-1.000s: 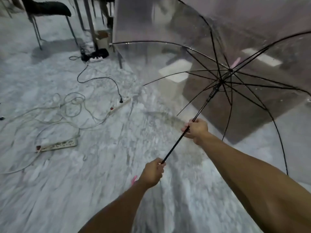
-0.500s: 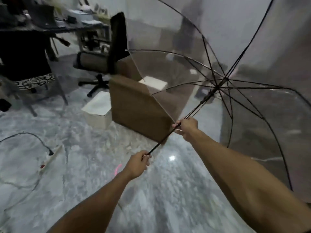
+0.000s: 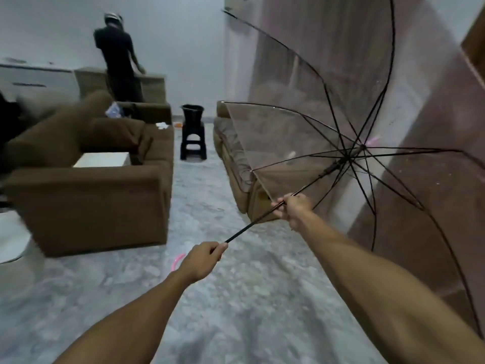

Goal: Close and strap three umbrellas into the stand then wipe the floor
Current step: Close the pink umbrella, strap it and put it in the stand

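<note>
so one clear umbrella (image 3: pixel 301 143), open, tilts out ahead of me; my left hand (image 3: pixel 203 260) clenches the shaft's (image 3: pixel 252 224) lower end, my right hand (image 3: pixel 295 208) clenches it higher, over the floor (image 3: pixel 210 206) between two brown sofas (image 3: pixel 86 200).

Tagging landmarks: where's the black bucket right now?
Head view, upper centre: the black bucket sits on a black step stool at the far end of the floor, between the brown sofa on the left and another sofa on the right.
</note>
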